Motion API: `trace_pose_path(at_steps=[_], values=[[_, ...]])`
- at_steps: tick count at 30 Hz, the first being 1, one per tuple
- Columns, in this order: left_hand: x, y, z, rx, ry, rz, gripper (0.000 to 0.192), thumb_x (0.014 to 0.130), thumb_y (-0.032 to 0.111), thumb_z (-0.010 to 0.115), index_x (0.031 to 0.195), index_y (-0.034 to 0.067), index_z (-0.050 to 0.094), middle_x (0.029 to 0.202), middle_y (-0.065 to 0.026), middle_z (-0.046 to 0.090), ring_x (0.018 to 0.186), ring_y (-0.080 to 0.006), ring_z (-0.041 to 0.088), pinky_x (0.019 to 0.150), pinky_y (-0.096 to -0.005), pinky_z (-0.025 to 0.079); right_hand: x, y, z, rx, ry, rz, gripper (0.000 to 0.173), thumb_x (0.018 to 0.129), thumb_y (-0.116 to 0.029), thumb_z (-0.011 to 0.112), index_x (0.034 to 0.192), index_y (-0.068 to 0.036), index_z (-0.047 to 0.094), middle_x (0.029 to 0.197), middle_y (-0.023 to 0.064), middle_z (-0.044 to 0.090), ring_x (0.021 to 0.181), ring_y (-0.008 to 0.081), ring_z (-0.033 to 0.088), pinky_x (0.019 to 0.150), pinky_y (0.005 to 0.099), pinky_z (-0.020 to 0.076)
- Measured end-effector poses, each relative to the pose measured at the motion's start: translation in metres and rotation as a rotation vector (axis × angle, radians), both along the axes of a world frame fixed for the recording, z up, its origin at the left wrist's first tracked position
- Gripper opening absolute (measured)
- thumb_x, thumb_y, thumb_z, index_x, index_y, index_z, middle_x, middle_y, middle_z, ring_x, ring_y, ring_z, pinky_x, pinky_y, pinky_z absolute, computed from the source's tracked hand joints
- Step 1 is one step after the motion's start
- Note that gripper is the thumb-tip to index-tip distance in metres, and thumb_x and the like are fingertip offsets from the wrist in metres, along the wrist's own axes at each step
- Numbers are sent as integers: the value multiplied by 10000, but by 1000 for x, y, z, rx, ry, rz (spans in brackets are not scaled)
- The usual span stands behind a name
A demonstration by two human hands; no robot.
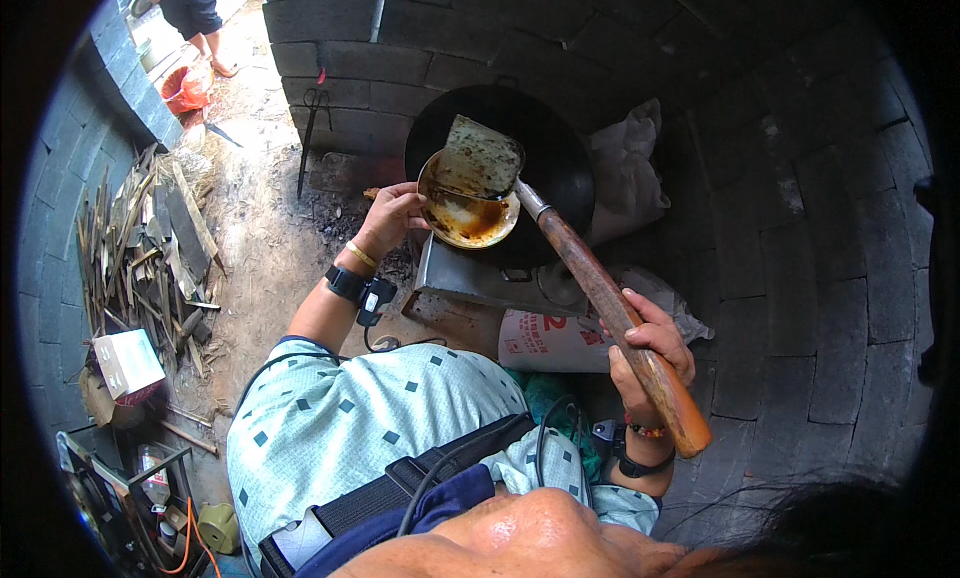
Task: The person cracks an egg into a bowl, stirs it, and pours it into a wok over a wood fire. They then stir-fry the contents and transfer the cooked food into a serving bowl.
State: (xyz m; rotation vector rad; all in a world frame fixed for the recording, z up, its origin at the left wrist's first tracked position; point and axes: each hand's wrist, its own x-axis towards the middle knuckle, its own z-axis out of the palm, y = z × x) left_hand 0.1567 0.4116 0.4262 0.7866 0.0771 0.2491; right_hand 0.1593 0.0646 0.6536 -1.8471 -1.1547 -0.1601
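Observation:
My left hand [395,216] grips the rim of a round bowl [480,229], its inside streaked with brown sauce. In my right hand [651,345] is the long wooden handle of a cooking spatula [484,158]. The spatula's wide, stained metal blade lies over the bowl's far part; I cannot tell whether the two touch. Beneath both is a large dark wok [559,142], partly hidden by the bowl and blade. A metal box-like stove front [480,281] shows on the near side of the wok.
Fire tongs [309,139] lean by the block wall [442,30]. Split firewood [142,255] is heaped at left, near a cardboard box [129,364]. Sacks [555,341] lie by the stove. A person [193,11] stands outside the doorway near a red bucket [180,90].

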Motion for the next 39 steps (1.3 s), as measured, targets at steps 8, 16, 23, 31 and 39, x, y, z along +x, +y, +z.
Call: trace_pose_path(at_steps=[8, 16, 23, 31, 39], values=[[-2, 1, -2, -10, 39, 33, 261, 861, 74, 514, 1065, -86, 551, 873, -103, 637, 632, -126, 632, 570, -203, 554, -1, 1, 8, -16, -180, 25, 253, 712, -68, 691, 935, -119, 582, 1117, 214, 577, 1013, 338, 602, 825, 405, 519], [2, 1, -5, 54, 78, 83, 240, 847, 76, 518, 1037, -64, 566, 880, -98, 637, 689, -133, 632, 579, -203, 546, -4, 18, 31, -367, -530, 243, 199, 684, -58, 697, 871, -93, 637, 1110, 252, 564, 950, 335, 628, 763, 344, 542], [3, -5, 5, 99, 85, 109, 261, 859, 75, 538, 1073, -72, 566, 856, -83, 639, 634, -88, 610, 569, -180, 541, -8, 44, 43, -548, -682, 344, 190, 676, -69, 669, 855, -88, 607, 1102, 249, 558, 901, 332, 634, 719, 336, 558], [-1, -3, -4, 118, 90, 120, 277, 852, 78, 550, 1090, -63, 570, 866, -74, 641, 635, -82, 606, 569, -169, 531, -13, 41, 65, -564, -542, 459, 219, 635, -75, 686, 845, -73, 626, 1083, 254, 569, 867, 324, 649, 690, 313, 561], [-4, 2, -9, 123, 101, 113, 273, 848, 72, 546, 1080, -69, 572, 851, -67, 637, 638, -87, 609, 571, -182, 535, 6, 37, 65, -449, -614, 339, 225, 687, -61, 713, 897, -112, 649, 1048, 249, 600, 911, 334, 645, 732, 345, 555]])
